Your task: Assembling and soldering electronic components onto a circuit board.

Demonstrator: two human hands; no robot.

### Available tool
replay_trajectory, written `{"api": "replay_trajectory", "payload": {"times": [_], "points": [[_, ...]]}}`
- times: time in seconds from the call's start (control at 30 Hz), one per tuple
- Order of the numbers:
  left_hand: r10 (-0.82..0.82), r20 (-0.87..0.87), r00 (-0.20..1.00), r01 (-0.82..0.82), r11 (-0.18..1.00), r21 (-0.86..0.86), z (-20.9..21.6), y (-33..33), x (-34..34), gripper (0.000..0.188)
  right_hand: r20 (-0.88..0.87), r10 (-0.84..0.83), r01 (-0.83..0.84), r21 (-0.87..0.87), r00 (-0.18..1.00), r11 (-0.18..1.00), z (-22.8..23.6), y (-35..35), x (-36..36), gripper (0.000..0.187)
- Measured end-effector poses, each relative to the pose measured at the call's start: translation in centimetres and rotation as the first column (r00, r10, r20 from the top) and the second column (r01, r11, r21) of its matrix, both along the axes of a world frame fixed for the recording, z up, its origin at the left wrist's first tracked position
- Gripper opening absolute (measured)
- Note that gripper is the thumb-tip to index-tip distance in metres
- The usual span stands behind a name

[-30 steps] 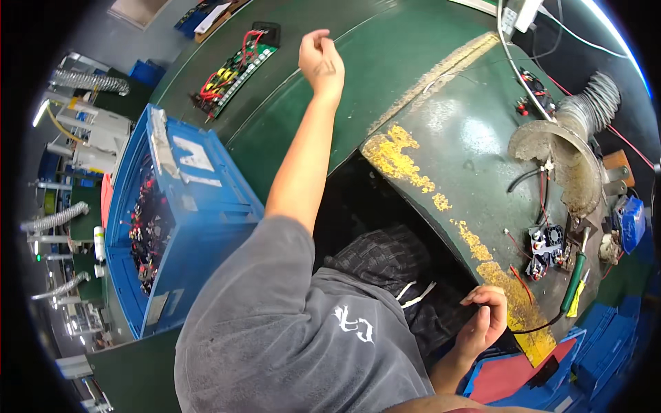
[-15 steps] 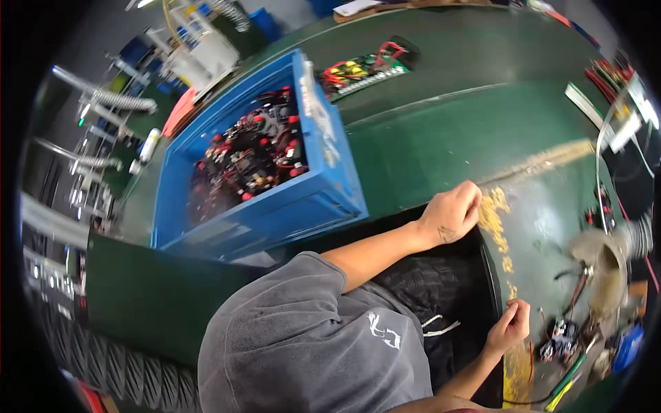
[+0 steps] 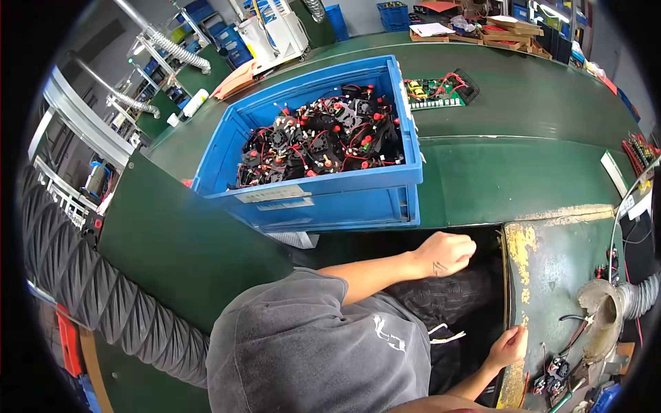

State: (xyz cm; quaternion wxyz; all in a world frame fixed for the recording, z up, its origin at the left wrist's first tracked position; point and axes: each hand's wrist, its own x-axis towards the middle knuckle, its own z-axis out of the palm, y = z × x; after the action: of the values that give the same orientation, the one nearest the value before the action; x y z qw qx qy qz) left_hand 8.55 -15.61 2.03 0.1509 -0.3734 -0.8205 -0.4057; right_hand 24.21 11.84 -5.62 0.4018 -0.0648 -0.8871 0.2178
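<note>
One ribbed black hose (image 3: 103, 292) bends down the left side, its skin folded into zigzag creases. Next, a smooth, rectangular blue plastic bin (image 3: 354, 204) stands on the green surface (image 3: 482, 162), heaped with small black fans (image 3: 318, 141) and thin red wires. Just past its right wall lies a flat green circuit board (image 3: 441, 102). Nearer, the left grip (image 3: 444, 253) is curled above dark trousers, back of the hand uppermost; its fingers are hidden, so I cannot tell what it holds. Further right, the right grip (image 3: 508, 346) bends beside the yellow-flaked edge, contents unclear. A small wired fan unit (image 3: 552, 375) lies right of it, below a crusted beige hood (image 3: 606, 303).
</note>
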Motion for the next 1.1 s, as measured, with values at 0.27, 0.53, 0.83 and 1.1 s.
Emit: {"api": "replay_trajectory", "payload": {"times": [0.27,0.53,0.83,1.1], "points": [[-0.119,-0.086,0.989,0.121,0.993,0.017,-0.7,1.1,-2.7,0.032,-0.007,-0.057,0.057,0.129,0.998,0.99,0.4,-0.3,0.1,0.024],[-0.568,0.011,0.823,0.557,0.802,-0.215,-5.6,5.2,-2.8,0.02,0.092,-0.189,0.196,-0.073,0.978,0.978,1.7,-1.1,-2.1,0.024],[-0.423,0.262,0.867,0.488,0.824,-0.286,-8.8,6.6,-5.2,0.021,0.383,0.525,-0.603,0.115,0.76,0.789,4.3,-4.3,-15.6,0.01],[-0.559,0.499,0.663,0.66,0.751,-0.036,-3.4,4.8,-1.9,0.016,0.472,0.454,-0.599,0.217,0.755,0.77,4.2,-3.9,-16.6,0.011]]}}
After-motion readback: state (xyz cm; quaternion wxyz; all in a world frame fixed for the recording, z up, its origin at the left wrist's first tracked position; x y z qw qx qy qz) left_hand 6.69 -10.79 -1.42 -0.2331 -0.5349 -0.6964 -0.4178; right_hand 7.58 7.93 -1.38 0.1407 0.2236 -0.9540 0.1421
